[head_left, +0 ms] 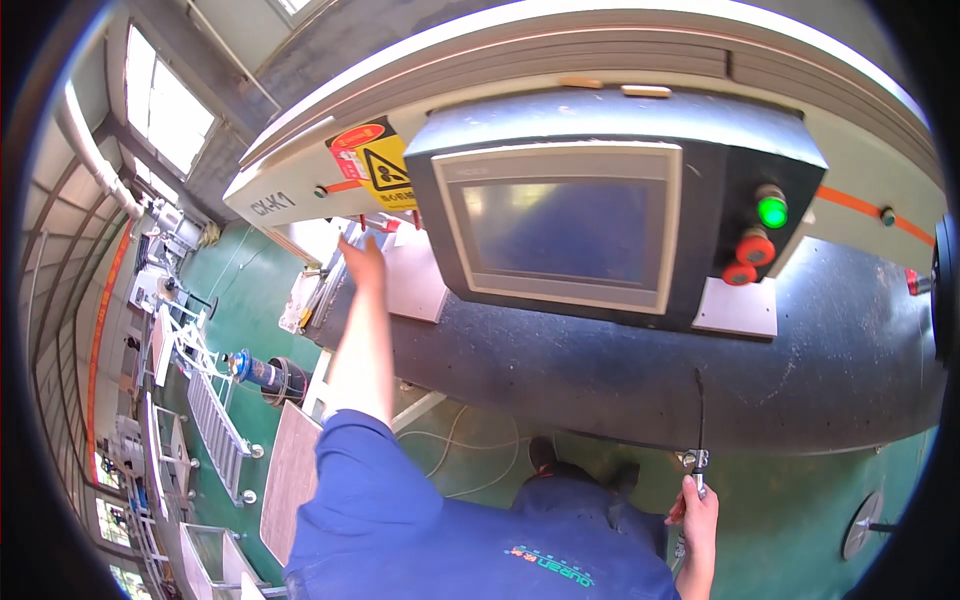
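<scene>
My left hand (363,262) is stretched forward to the far left end of the dark machine table (560,365). Its fingers look extended and apart, with nothing visible in them. Beside it, a pale flat board (416,278) lies on the table, partly hidden under the machine's beam. Low at the right, my right hand (697,515) is closed round an air blow gun (700,462). The gun's thin dark nozzle points up and overlaps the table's front edge in view. A second pale board (737,308) shows below the right end of the control box.
Ahead hangs a control box (620,125) with a dark screen (562,230), a lit green button (772,211) and red buttons (755,249). A yellow warning label (387,170) marks the beam. Leftward are a wood-grain panel (290,480) and a roller cart (215,425). A hose (448,440) crosses the green floor.
</scene>
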`<action>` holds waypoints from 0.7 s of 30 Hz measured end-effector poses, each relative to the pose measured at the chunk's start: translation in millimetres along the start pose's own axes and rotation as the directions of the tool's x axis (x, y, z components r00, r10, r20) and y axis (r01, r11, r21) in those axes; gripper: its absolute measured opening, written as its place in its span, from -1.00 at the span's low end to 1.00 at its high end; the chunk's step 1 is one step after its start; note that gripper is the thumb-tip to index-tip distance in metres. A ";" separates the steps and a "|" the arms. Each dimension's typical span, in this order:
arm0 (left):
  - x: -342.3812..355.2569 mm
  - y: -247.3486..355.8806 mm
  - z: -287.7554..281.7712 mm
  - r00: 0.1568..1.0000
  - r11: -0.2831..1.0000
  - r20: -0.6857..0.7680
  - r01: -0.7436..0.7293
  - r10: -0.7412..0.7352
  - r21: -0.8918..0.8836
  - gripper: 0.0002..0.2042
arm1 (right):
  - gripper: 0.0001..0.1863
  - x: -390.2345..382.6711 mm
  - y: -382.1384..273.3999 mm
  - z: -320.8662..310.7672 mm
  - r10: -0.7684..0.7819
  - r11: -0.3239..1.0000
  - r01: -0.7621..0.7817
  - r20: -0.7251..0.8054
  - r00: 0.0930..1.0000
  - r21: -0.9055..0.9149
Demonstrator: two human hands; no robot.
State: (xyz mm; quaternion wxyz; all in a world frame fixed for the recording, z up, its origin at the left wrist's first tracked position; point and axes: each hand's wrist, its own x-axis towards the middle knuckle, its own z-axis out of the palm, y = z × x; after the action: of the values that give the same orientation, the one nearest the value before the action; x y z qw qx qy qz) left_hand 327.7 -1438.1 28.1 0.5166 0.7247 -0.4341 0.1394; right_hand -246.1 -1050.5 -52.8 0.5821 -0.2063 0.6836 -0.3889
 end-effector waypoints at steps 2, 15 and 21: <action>38.2 51.6 -20.5 0.982 0.982 0.153 -0.084 0.110 -0.167 -0.32 | -0.60 -0.7 -0.5 3.5 0.035 0.999 -0.035 -0.040 0.999 0.010; 69.4 45.5 -13.7 1.000 0.963 0.028 0.015 -0.008 -0.269 -0.43 | -0.55 6.8 -8.6 34.1 0.038 0.999 -0.037 -0.066 0.997 0.013; 100.7 20.9 -46.3 0.944 0.953 0.328 0.113 -0.015 -0.283 -0.52 | -0.59 28.1 -27.9 48.4 0.046 0.997 -0.044 0.041 0.998 -0.056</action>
State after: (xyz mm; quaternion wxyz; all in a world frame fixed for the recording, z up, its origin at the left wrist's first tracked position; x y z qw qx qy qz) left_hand 381.8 -1448.6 126.5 0.5462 0.6654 -0.5047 -0.0648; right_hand -211.2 -1102.3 -50.0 0.5992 -0.2151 0.6861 -0.3521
